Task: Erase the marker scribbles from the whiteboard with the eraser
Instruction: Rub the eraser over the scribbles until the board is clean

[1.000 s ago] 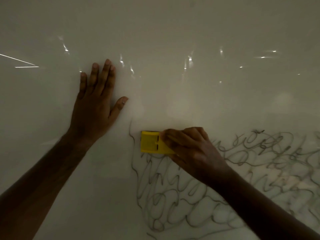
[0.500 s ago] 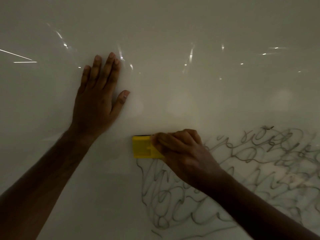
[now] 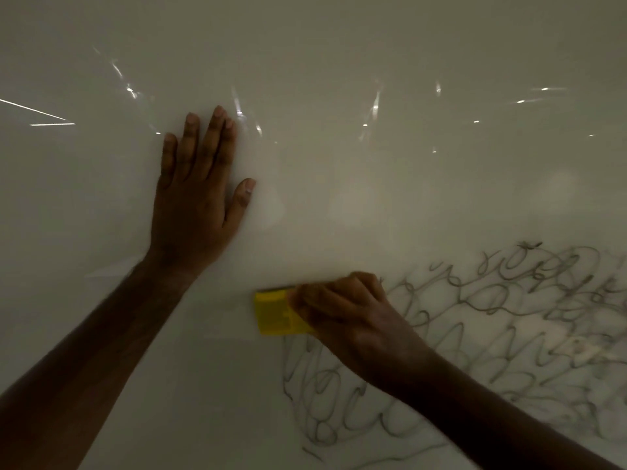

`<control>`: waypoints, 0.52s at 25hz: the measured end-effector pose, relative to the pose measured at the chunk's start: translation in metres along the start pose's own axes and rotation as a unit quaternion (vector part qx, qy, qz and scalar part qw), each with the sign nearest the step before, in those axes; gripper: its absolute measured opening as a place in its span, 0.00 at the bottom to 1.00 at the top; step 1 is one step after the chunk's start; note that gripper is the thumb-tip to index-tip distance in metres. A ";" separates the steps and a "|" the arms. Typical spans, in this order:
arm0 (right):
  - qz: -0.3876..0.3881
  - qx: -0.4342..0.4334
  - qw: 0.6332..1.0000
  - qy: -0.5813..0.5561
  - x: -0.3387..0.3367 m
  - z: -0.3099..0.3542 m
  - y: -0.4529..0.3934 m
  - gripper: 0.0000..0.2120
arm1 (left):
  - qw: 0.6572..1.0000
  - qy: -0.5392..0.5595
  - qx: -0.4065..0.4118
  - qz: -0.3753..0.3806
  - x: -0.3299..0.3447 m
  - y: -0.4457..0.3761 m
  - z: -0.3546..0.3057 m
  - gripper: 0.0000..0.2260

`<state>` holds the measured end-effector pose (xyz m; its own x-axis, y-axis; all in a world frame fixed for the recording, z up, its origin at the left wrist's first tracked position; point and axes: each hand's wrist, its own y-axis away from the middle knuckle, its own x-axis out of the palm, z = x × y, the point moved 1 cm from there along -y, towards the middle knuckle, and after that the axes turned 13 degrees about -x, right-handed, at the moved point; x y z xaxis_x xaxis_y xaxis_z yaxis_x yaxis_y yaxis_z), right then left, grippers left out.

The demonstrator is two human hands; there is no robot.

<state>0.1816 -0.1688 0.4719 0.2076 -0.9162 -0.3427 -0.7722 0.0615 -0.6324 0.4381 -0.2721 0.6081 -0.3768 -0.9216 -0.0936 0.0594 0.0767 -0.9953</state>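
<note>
Upper half of the whiteboard (image 3: 339, 45) looks clean, so I'd say maybe halfway thru. Plenty left tho: dark scribbles (image 3: 509, 334) fill the lower right of the frame, looping down to the bottom centre. Yellow eraser (image 3: 273, 313) sits lower centre, at the upper-left corner of that mess, flat on the board. Right hand (image 3: 342, 310) grips its right end, fingers curled over it. Left hand (image 3: 196, 198), centre-left, well apart above it, palm flat w/ fingers straight, pressing the bare board.
</note>
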 end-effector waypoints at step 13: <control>-0.058 0.060 0.996 0.004 -0.003 -0.013 -0.013 0.18 | 0.999 -0.001 -0.034 -0.001 0.003 0.016 -0.012 0.31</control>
<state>0.1829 -0.1720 0.4904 0.2872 -0.9227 -0.2571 -0.6652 0.0010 -0.7467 0.4272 -0.2692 0.5914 -0.3755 -0.9223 -0.0913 -0.0041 0.1002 -0.9950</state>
